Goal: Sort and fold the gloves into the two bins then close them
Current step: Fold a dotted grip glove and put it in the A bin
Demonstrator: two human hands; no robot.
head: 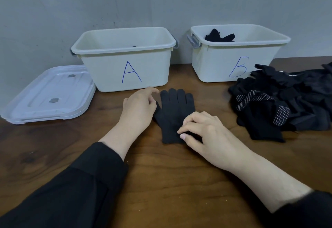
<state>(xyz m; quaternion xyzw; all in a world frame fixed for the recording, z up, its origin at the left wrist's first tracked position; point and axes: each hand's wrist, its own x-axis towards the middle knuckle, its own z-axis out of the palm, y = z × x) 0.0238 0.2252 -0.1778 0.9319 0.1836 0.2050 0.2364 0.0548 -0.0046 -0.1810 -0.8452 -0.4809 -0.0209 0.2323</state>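
A plain black glove (173,109) lies flat on the wooden table, fingers pointing toward the bins. My left hand (138,108) rests at its thumb side, fingers loosely bent and touching the glove's edge. My right hand (203,134) pinches the glove's cuff between thumb and fingers. Behind stand two open white bins: bin A (125,69) with a sliver of dark fabric barely showing inside, and bin B (224,62) with black gloves (218,35) showing above its rim. A pile of black gloves (280,100), some with white dots, lies on the right.
Two stacked white lids (52,94) lie flat at the left of bin A. A grey wall rises right behind the bins. Bare wooden tabletop (170,182) stretches in front of the glove between my sleeves.
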